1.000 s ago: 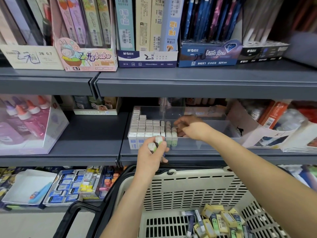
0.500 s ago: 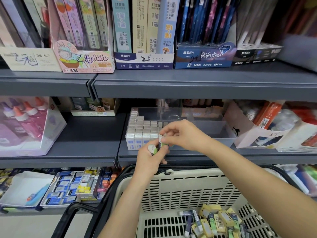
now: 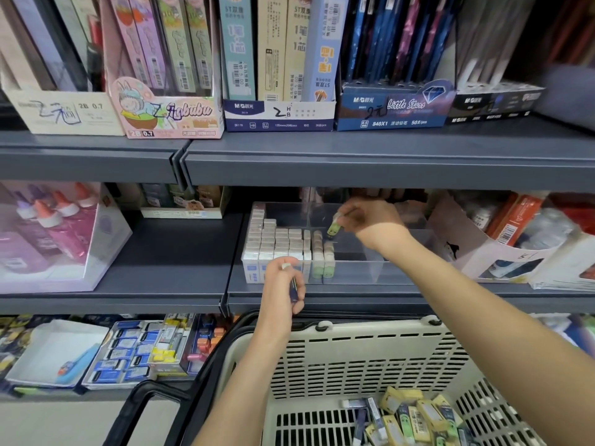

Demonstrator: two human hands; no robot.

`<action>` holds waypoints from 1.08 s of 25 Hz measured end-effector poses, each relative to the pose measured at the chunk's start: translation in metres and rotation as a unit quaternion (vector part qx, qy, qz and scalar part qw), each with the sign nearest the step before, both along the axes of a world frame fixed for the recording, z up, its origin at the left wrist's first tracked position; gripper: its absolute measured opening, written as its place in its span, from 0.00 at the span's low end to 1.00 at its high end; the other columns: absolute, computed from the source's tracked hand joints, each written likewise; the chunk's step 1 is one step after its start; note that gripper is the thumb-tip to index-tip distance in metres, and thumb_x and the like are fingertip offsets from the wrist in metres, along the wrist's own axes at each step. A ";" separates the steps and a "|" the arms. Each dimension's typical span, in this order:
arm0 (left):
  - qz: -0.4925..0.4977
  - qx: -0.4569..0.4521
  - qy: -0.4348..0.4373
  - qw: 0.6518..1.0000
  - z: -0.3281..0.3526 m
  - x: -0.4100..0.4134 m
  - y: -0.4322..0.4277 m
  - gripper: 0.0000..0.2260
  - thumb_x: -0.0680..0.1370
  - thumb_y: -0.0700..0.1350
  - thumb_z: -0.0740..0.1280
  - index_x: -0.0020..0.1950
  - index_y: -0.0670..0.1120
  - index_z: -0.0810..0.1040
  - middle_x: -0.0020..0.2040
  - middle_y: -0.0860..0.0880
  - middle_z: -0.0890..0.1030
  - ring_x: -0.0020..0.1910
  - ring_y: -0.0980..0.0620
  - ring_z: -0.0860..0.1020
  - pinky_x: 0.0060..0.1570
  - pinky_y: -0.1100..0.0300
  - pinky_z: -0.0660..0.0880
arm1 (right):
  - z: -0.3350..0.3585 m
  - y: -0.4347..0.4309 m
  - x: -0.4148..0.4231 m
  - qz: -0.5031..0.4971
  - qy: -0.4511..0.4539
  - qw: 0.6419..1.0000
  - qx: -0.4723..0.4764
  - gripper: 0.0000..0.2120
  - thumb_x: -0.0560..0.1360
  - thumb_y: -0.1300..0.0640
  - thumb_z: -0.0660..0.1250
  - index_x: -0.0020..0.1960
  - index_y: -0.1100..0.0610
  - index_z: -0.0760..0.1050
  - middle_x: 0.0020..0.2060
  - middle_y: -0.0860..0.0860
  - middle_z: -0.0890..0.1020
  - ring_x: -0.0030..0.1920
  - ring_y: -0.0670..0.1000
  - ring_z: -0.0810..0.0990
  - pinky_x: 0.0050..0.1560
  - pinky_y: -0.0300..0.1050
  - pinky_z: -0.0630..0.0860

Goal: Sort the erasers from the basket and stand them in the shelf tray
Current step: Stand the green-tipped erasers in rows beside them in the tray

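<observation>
Erasers [image 3: 277, 243] stood in rows at the left of the shelf tray [image 3: 360, 272]; right hand [image 3: 370, 223] pinched a green eraser [image 3: 333, 229] above the tray; left hand [image 3: 280, 284] gripped a dark eraser [image 3: 293, 286] at its near wall.

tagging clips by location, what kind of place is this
Probably a stationery shop: grey shelves hold price-marked display boxes of pencil leads and a clear tray of standing erasers, with a shopping basket in front.
</observation>
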State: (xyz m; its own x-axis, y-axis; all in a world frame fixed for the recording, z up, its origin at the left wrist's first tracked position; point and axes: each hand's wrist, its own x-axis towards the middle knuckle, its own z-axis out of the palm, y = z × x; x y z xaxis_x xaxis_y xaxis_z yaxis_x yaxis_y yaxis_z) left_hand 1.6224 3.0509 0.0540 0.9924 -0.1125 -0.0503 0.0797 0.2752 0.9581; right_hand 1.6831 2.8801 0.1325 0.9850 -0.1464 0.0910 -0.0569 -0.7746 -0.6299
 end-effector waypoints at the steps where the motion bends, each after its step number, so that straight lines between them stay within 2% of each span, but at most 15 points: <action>1: -0.002 -0.034 0.004 0.999 0.000 0.001 0.000 0.09 0.71 0.46 0.55 0.48 0.48 0.70 0.29 0.54 0.72 0.28 0.56 0.66 0.24 0.65 0.61 | -0.004 0.002 0.001 0.006 0.014 1.000 0.011 0.05 0.74 0.56 0.67 0.41 0.48 0.75 0.41 0.48 0.83 0.46 0.49 0.81 0.51 0.42 0.74; 4: 0.004 -0.016 0.020 1.000 0.002 0.004 0.002 0.10 0.68 0.41 0.54 0.44 0.45 0.72 0.31 0.53 0.73 0.28 0.56 0.67 0.25 0.64 0.63 | -0.013 0.007 0.005 0.024 0.057 0.998 0.012 0.03 0.75 0.57 0.66 0.44 0.50 0.76 0.43 0.49 0.83 0.47 0.51 0.82 0.53 0.44 0.76; 6: 0.010 0.022 0.016 1.000 0.002 0.003 0.001 0.08 0.72 0.37 0.55 0.44 0.45 0.73 0.35 0.51 0.73 0.30 0.57 0.69 0.28 0.63 0.67 | -0.019 0.010 0.007 0.039 0.081 0.996 -0.017 0.04 0.76 0.59 0.64 0.47 0.52 0.77 0.48 0.51 0.83 0.50 0.52 0.81 0.55 0.45 0.76; 9: 0.017 0.093 -0.028 0.995 0.000 0.001 0.001 0.07 0.79 0.39 0.59 0.50 0.47 0.75 0.40 0.52 0.76 0.33 0.62 0.76 0.42 0.60 0.76 | -0.025 0.011 0.009 0.052 0.104 0.990 -0.078 0.10 0.78 0.61 0.58 0.52 0.54 0.78 0.52 0.53 0.82 0.51 0.54 0.80 0.56 0.45 0.75; 11: 0.007 0.112 -0.057 0.992 0.000 0.000 0.001 0.08 0.80 0.40 0.60 0.56 0.45 0.75 0.43 0.52 0.78 0.39 0.63 0.78 0.49 0.59 0.77 | -0.024 0.010 0.009 0.058 0.112 0.989 -0.082 0.12 0.79 0.62 0.56 0.53 0.55 0.78 0.53 0.54 0.82 0.51 0.55 0.80 0.56 0.48 0.76; 12: -0.002 0.110 -0.067 0.992 0.001 -0.001 0.000 0.08 0.80 0.40 0.60 0.57 0.46 0.75 0.45 0.52 0.78 0.42 0.62 0.78 0.50 0.60 0.77 | -0.023 0.010 0.009 0.060 0.114 0.988 -0.082 0.13 0.79 0.62 0.55 0.54 0.56 0.78 0.53 0.55 0.82 0.52 0.55 0.80 0.56 0.48 0.76; 14: -0.012 0.105 -0.071 0.992 0.005 -0.004 0.000 0.12 0.79 0.38 0.61 0.56 0.54 0.72 0.48 0.53 0.79 0.47 0.60 0.79 0.53 0.61 0.76 | -0.021 0.009 0.007 0.070 0.120 0.986 -0.091 0.13 0.80 0.60 0.56 0.58 0.55 0.76 0.56 0.54 0.80 0.53 0.55 0.80 0.57 0.47 0.75; 16: -0.009 0.113 -0.073 0.991 0.006 -0.006 0.000 0.15 0.78 0.38 0.63 0.55 0.59 0.71 0.51 0.55 0.79 0.50 0.62 0.79 0.57 0.58 0.75 | -0.017 0.009 0.001 0.069 0.106 0.985 -0.118 0.13 0.79 0.58 0.57 0.61 0.53 0.74 0.59 0.52 0.79 0.55 0.54 0.78 0.58 0.46 0.74; 19: 0.000 0.133 -0.077 0.988 0.006 -0.005 0.001 0.14 0.77 0.37 0.65 0.56 0.54 0.74 0.52 0.54 0.80 0.52 0.60 0.78 0.60 0.54 0.74 | -0.010 0.015 -0.017 0.068 -0.026 0.990 -0.122 0.11 0.78 0.54 0.60 0.56 0.53 0.78 0.52 0.51 0.82 0.52 0.53 0.79 0.52 0.44 0.74; 20: 0.000 0.133 -0.076 0.988 0.007 -0.004 0.001 0.13 0.77 0.36 0.65 0.56 0.52 0.75 0.52 0.53 0.81 0.53 0.58 0.78 0.61 0.52 0.74 | -0.008 0.019 -0.026 0.087 -0.054 0.991 -0.091 0.11 0.77 0.51 0.61 0.53 0.53 0.79 0.47 0.49 0.83 0.47 0.50 0.79 0.48 0.41 0.74; 22: -0.004 0.125 -0.076 0.989 0.007 -0.004 0.000 0.13 0.76 0.36 0.66 0.55 0.53 0.76 0.52 0.52 0.81 0.54 0.56 0.79 0.60 0.53 0.75 | -0.005 0.029 -0.043 0.145 -0.050 0.988 -0.033 0.09 0.75 0.49 0.64 0.47 0.50 0.81 0.38 0.42 0.81 0.40 0.42 0.78 0.41 0.30 0.71; 24: -0.011 0.122 -0.080 0.989 0.007 -0.005 -0.001 0.14 0.76 0.36 0.66 0.54 0.54 0.76 0.52 0.55 0.81 0.53 0.59 0.79 0.58 0.58 0.75 | -0.005 0.033 -0.053 0.179 -0.022 0.984 -0.014 0.04 0.73 0.51 0.67 0.44 0.49 0.81 0.35 0.42 0.81 0.37 0.41 0.78 0.40 0.27 0.71; 27: 0.015 0.164 -0.094 0.982 0.005 -0.005 0.001 0.13 0.76 0.39 0.67 0.56 0.54 0.76 0.50 0.60 0.79 0.47 0.69 0.77 0.50 0.74 0.72 | 0.002 0.022 -0.050 0.160 -0.014 0.986 0.032 0.04 0.72 0.53 0.68 0.39 0.46 0.77 0.34 0.45 0.82 0.37 0.42 0.81 0.46 0.39 0.78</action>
